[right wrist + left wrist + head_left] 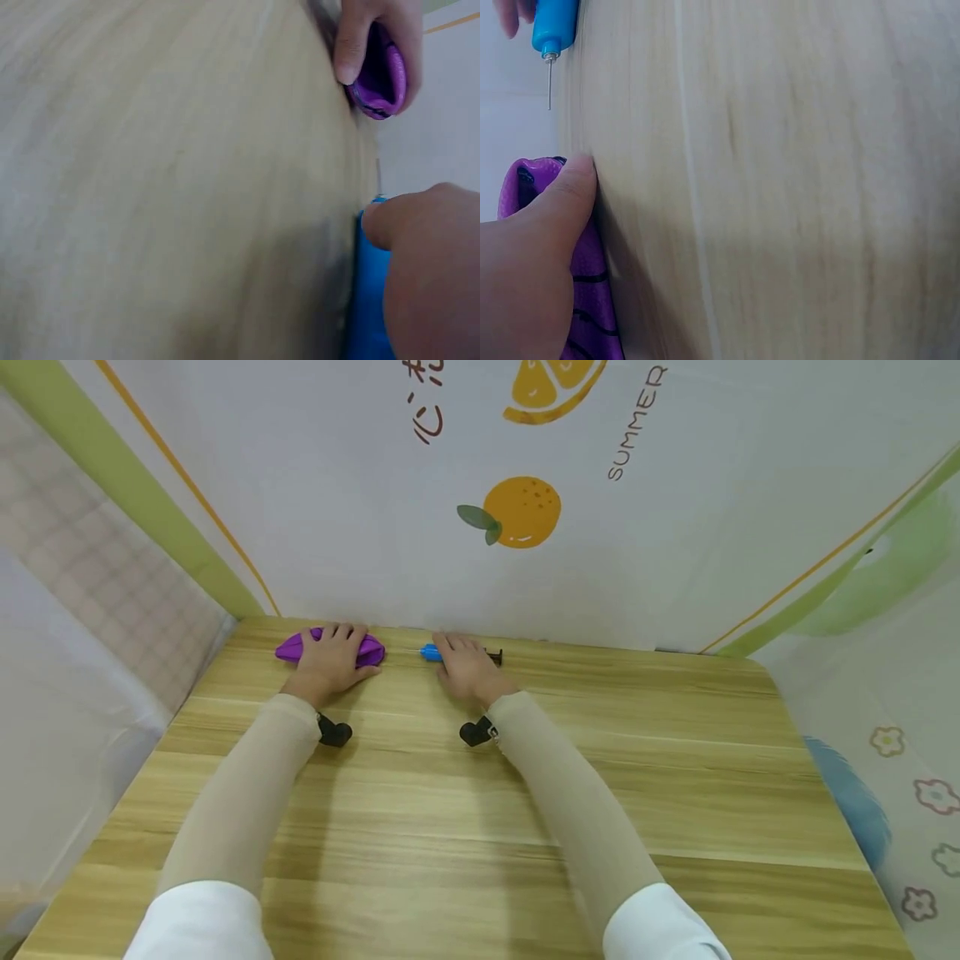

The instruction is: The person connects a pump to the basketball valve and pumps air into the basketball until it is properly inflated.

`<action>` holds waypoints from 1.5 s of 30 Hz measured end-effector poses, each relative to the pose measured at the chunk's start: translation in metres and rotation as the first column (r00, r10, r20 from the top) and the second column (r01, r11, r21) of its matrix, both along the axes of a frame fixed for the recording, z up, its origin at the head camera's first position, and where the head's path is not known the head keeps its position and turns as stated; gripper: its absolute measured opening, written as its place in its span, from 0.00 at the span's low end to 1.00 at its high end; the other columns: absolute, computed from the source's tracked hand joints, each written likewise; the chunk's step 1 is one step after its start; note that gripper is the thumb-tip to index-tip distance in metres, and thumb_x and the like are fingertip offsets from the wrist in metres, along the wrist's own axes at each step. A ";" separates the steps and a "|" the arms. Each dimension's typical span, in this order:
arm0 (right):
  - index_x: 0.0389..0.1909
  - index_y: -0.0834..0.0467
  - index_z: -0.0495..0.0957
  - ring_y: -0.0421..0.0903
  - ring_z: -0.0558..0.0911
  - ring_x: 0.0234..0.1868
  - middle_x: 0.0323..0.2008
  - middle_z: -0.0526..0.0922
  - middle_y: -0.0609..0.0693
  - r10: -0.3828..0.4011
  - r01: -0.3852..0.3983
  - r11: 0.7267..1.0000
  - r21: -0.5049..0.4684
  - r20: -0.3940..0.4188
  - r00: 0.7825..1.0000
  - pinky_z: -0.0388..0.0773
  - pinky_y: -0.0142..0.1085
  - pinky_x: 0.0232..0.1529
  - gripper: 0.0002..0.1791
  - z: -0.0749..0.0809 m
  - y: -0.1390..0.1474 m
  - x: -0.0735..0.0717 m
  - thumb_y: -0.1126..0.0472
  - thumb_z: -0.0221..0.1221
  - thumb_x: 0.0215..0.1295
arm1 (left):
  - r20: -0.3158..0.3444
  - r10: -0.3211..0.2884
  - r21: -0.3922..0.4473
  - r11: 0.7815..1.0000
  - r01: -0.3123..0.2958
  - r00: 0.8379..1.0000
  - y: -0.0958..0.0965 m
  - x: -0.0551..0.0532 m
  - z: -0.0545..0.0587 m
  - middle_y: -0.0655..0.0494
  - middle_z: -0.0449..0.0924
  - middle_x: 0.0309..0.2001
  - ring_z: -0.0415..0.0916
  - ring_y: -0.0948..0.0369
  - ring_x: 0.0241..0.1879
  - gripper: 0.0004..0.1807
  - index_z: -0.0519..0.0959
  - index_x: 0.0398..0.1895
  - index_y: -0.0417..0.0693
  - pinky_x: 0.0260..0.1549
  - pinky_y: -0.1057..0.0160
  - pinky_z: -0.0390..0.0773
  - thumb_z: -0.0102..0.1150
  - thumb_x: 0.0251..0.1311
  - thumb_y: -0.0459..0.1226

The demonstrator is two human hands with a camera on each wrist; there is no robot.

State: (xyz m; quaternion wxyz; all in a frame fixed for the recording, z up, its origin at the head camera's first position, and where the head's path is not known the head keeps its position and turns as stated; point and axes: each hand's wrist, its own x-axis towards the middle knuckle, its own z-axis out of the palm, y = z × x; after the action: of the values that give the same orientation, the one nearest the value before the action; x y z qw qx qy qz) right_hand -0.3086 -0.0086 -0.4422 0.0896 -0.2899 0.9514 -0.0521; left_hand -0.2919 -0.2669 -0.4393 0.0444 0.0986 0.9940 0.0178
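Near the back edge of the table, my left hand (327,662) grips a deflated purple ball (371,652) from above. Black lines run across the ball's skin (592,300), and its open fold shows in the right wrist view. To the right, my right hand (467,668) holds a blue ball pump (431,652) lying along the back edge. The pump's thin metal needle (550,86) points toward the ball, apart from it. A black handle (497,657) sticks out past the right hand. Most of the pump's barrel is hidden under the fingers.
The wood-grain table (420,827) spreads out in front of both hands. Behind its back edge hangs a white curtain (360,527) printed with oranges. Black wrist-camera mounts (335,731) sit at the inner side of each wrist.
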 end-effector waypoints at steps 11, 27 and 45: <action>0.82 0.52 0.47 0.51 0.53 0.79 0.78 0.56 0.53 -0.020 0.020 1.000 0.019 -0.006 1.000 0.43 0.50 0.78 0.34 -0.010 0.001 0.004 0.50 0.44 0.82 | 0.010 0.007 -0.021 1.000 -0.007 1.000 0.000 -0.003 0.001 0.34 0.60 0.73 0.51 0.35 0.73 0.44 0.56 0.78 0.43 0.62 0.21 0.48 0.56 0.69 0.59; 0.79 0.50 0.57 0.49 0.61 0.76 0.74 0.65 0.49 -0.032 0.030 0.999 -0.024 -0.067 0.997 0.54 0.49 0.76 0.26 -0.023 0.008 0.000 0.59 0.39 0.83 | -0.102 -0.029 -0.016 1.000 0.027 0.994 0.001 -0.004 -0.010 0.30 0.64 0.63 0.54 0.34 0.69 0.33 0.62 0.69 0.40 0.66 0.25 0.44 0.49 0.75 0.55; 0.79 0.52 0.56 0.50 0.62 0.76 0.74 0.66 0.50 0.008 -0.009 0.999 -0.032 -0.041 0.999 0.56 0.50 0.75 0.28 -0.018 0.020 -0.003 0.58 0.42 0.82 | -0.121 -0.040 0.005 0.999 0.041 0.992 -0.005 -0.008 -0.007 0.33 0.68 0.63 0.57 0.37 0.67 0.27 0.66 0.64 0.40 0.66 0.30 0.51 0.53 0.75 0.50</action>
State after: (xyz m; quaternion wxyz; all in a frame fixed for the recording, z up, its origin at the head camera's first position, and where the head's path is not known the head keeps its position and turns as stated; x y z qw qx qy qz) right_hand -0.3113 0.0114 -0.4598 0.0658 -0.2964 0.9508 -0.0610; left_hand -0.2999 -0.2719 -0.4458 -0.0161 0.1198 0.9926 0.0146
